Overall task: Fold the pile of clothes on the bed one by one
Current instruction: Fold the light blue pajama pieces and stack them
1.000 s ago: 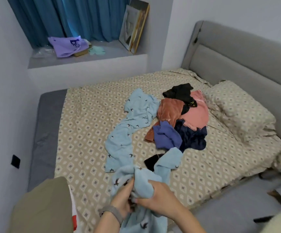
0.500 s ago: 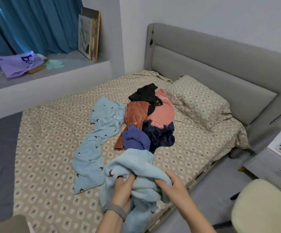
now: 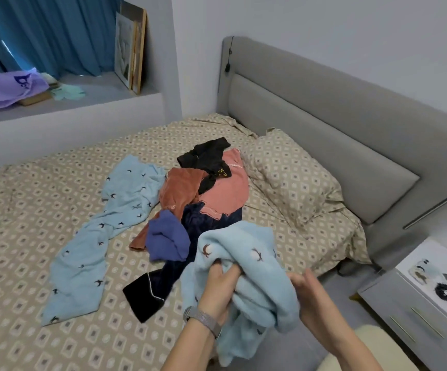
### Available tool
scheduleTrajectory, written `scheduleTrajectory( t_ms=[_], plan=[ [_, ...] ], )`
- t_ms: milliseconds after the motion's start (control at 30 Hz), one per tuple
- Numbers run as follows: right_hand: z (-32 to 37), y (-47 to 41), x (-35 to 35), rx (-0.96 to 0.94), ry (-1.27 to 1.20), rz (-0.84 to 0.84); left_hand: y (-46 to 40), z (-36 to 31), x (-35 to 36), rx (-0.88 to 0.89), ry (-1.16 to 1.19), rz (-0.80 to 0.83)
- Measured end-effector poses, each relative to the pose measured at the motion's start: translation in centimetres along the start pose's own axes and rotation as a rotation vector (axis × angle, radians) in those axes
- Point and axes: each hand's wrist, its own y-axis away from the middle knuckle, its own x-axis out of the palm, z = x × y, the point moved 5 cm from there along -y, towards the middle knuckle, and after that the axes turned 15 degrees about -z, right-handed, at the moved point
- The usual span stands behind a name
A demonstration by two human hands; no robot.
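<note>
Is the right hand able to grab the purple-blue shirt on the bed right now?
Probably not yet: the right hand grips the light blue fleece garment, which also hangs between it and the purple-blue shirt.

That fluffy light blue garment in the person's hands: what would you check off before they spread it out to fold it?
1. Left hand grips the light blue garment: ok.
2. Right hand holds it too: ok, fingers curl at its edge.
3. Garment untangled: not ok, bunched in a wad.
4. Garment free of the pile: cannot tell; it overlaps the navy piece in this view.
5. Bare bed for laying it flat: ok, at the left, beyond the other light blue piece.
</note>
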Motion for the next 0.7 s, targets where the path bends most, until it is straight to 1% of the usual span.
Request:
scheduleTrajectory(
  t_ms=[33, 67, 100, 133, 167, 267, 333, 367, 400, 433, 500, 533, 600, 700],
  plan=[
    [1.4, -0.8, -0.8, -0.036, 0.066, -0.008, -0.8, 0.7, 0.1, 0.033, -0.244, -0.074],
    [2.2, -2.1, -2.1, -0.055, 0.143, -0.095, -1.8, 1.4, 0.2, -0.024, -0.198, -0.145],
    [3.0, -3.1, -3.1, -0.058, 0.215, -0.176, -3.1, 1.9, -0.3, -0.092, -0.048, -0.232],
    [3.7, -4.0, -3.7, -0.088, 0.257, -0.2, -3.9, 1.5, -0.1, -0.096, -0.012, -0.298],
    [4.4, -4.7, -3.6, -0.113, 0.288, -0.187, -4.9, 1.1, 0.2, -0.081, -0.012, -0.262],
    [6.5, -5.8, -2.1, -0.164, 0.299, -0.008, -8.2, -0.2, 1.8, -0.021, -0.101, -0.221],
    [7.5, -6.0, -0.6, -0.24, 0.411, 0.084, -10.4, -0.7, 3.8, 0.018, -0.183, -0.185],
    [7.6, -6.5, -0.3, -0.303, 0.492, 0.061, -11.3, -0.6, 4.9, 0.033, -0.219, -0.154],
    [7.8, -7.5, -0.6, -0.358, 0.53, -0.022, -12.1, -0.5, 6.0, 0.038, -0.24, -0.124],
    [8.1, -8.7, -1.3, -0.37, 0.514, -0.129, -12.9, -0.5, 7.0, 0.052, -0.253, -0.095],
    [8.6, -11.2, -2.8, -0.284, 0.378, -0.246, -14.3, -0.6, 8.2, 0.059, -0.255, -0.076],
    [9.1, -12.2, -3.2, -0.253, 0.321, -0.258, -15.0, -0.8, 8.4, 0.064, -0.244, -0.075],
    [11.0, -14.3, -3.3, -0.247, 0.27, -0.254, -16.5, -1.4, 8.3, 0.088, -0.224, -0.087],
    [14.5, -18.8, -3.1, -0.278, 0.236, -0.254, -19.8, -2.3, 7.4, 0.111, -0.22, -0.191]
  ],
)
